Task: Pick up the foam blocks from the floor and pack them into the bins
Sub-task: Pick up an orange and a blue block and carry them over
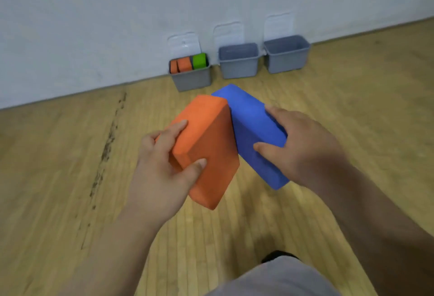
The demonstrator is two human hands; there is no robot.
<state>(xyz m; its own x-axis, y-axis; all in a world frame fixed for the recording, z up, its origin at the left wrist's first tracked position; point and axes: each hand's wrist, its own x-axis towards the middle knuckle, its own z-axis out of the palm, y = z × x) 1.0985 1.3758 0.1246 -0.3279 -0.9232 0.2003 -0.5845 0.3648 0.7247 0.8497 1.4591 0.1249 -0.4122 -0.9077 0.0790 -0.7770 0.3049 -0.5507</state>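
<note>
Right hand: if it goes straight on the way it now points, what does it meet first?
The right hand likely meets the left bin, its grip's blue block leading; the orange block beside may brush first. Depth unclear.

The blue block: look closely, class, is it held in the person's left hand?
No, the right hand grips the blue block, while the left hand grips the orange block.

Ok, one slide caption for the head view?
Left hand holds an orange block, right hand a blue block, before three grey bins.
</note>
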